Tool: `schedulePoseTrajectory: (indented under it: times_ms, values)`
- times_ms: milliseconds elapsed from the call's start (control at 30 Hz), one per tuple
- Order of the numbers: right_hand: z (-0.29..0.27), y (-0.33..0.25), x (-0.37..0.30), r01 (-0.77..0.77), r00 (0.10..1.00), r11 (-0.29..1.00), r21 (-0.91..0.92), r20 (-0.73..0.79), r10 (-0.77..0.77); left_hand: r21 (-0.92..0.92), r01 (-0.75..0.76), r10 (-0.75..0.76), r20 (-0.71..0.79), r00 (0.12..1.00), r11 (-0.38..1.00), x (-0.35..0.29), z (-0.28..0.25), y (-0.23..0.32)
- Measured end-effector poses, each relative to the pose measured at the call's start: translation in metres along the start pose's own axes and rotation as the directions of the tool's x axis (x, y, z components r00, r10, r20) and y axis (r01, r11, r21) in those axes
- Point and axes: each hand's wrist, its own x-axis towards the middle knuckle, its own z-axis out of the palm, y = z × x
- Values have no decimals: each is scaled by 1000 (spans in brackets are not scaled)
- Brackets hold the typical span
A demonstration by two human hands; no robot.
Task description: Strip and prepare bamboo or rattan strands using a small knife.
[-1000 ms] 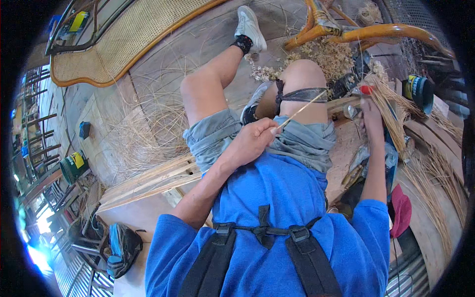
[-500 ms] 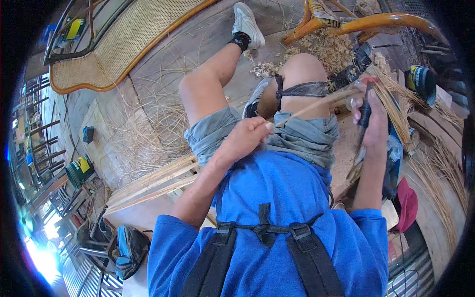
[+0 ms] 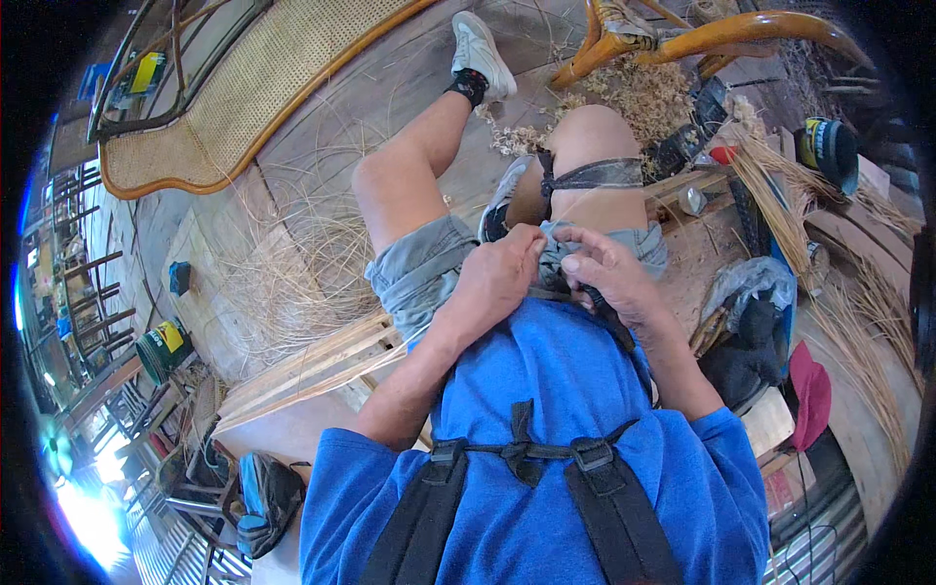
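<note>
In front of my lap, my left hand (image 3: 500,278) is closed in a pinch, fingertips near my right hand. A thin cane strip sits in that pinch, though little of it shows between the hands. My right hand (image 3: 619,283) has its lower fingers wrapped round a dark-handled tool (image 3: 608,314); its working end is hidden. The thumb and forefinger of this hand reach toward the left fingertips. A dark cloth band (image 3: 600,175) is tied round my right leg at the knee. Pale strips (image 3: 302,395) run out to the left past my left forearm.
Loose cane strands (image 3: 283,263) are heaped on the floor at left. Bundled cane (image 3: 770,200) lies at right, near a plastic bag (image 3: 751,283). A woven cane panel (image 3: 224,127) and a bent wooden frame (image 3: 760,29) stand ahead. Shavings (image 3: 643,97) lie beyond my knee.
My right hand has come in from the far right to beside my left hand, bringing the dark-handled tool. The strip stretched between the hands no longer shows. My left hand has barely moved.
</note>
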Motion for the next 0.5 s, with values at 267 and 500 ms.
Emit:
schedulePoseTrajectory:
  times_ms: [267,500]
  values:
    - [8,2,11,185,979,976,117,63,-193,-563,277,-139,276,951,778,-6,-6,-2]
    - [-17,-12,2,169,986,979,113,-26,-167,-483,305,-116,382,917,821,-36,-34,-1]
